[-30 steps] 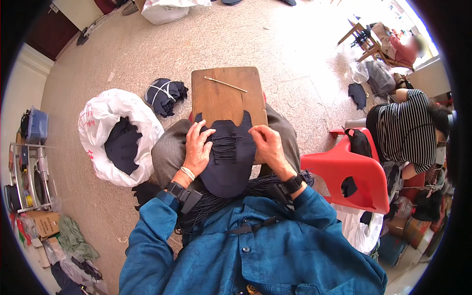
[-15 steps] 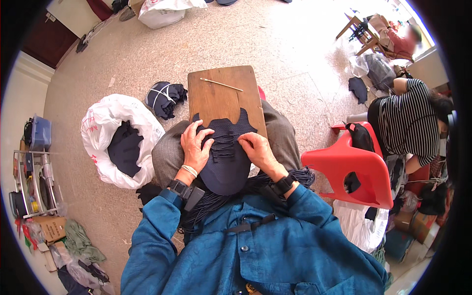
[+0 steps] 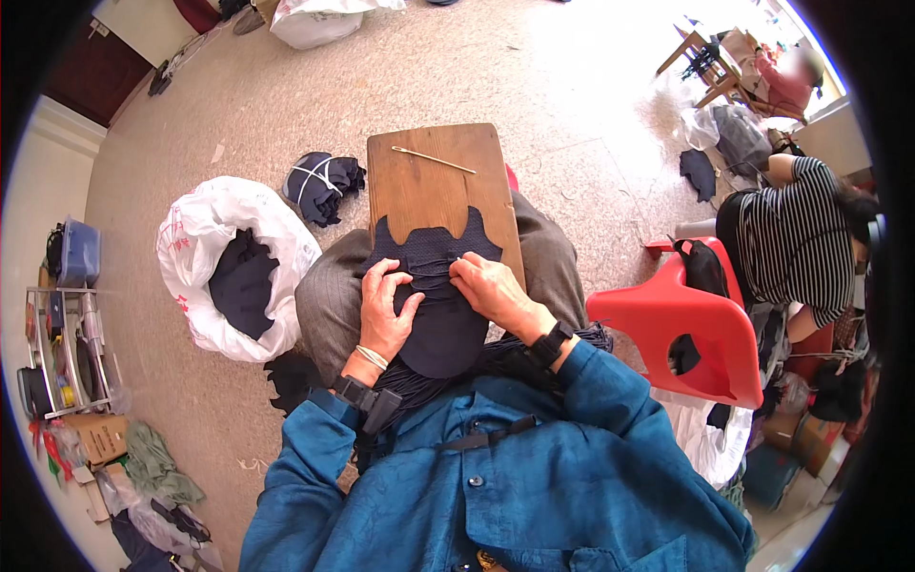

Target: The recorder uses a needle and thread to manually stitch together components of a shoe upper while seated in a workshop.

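Observation:
A flat navy shoe upper (image 3: pixel 448 334) lies across my lap and the near end of a wooden board (image 3: pixel 434 195), its two pointed tabs facing away from me. Thin dark shoelace (image 3: pixel 429 270) crosses its middle in several rows. My left hand (image 3: pixel 386 310) rests on the upper's left side, thumb and forefinger apart with nothing between them. At the right end of the lace rows, my right hand (image 3: pixel 491 288) pinches the lace with fingertips together; the exact bit gripped is mostly hidden. A thin pale needle-like rod (image 3: pixel 434 159) lies on the board's far part.
To the left stand a white plastic bag (image 3: pixel 181 243) of dark pieces and a tied dark bundle (image 3: pixel 324 186). Loose dark laces (image 3: pixel 515 357) heap on my lap. A red plastic chair (image 3: pixel 701 329) is at right, beside a person in a striped shirt (image 3: pixel 801 234). Another person sits farther off.
My left hand has shifted slightly right and down, off the left tab. The right hand has moved a little left, closer to the lacing. The lace rows look drawn closer together.

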Demonstrator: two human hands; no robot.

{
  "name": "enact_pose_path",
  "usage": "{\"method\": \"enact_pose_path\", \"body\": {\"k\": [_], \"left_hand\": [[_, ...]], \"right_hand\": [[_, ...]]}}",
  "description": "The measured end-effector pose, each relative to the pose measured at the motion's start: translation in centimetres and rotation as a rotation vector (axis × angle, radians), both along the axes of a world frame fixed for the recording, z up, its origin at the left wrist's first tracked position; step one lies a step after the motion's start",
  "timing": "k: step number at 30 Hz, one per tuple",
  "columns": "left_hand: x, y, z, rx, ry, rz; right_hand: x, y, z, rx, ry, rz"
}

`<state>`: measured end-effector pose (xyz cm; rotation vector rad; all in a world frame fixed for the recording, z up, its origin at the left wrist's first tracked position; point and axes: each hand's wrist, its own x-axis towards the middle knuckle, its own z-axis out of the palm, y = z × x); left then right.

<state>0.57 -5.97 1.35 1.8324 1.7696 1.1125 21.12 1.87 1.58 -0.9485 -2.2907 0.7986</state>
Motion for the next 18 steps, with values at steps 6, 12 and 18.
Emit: {"method": "enact_pose_path", "body": {"k": [6,12,18], "left_hand": [[-0.6,0.0,-0.7,0.011,0.054,-0.035],[-0.7,0.2,-1.1,0.024,0.051,-0.076],[-1.0,0.3,0.3,0.044,0.100,-0.110]], "right_hand": [[-0.4,1.5,0.6,-0.128,0.046,0.055],[0.1,2.4,1.1,-0.406,0.002,0.104],[0.8,-0.3,0.7,-0.384,0.193,-0.198]]}}
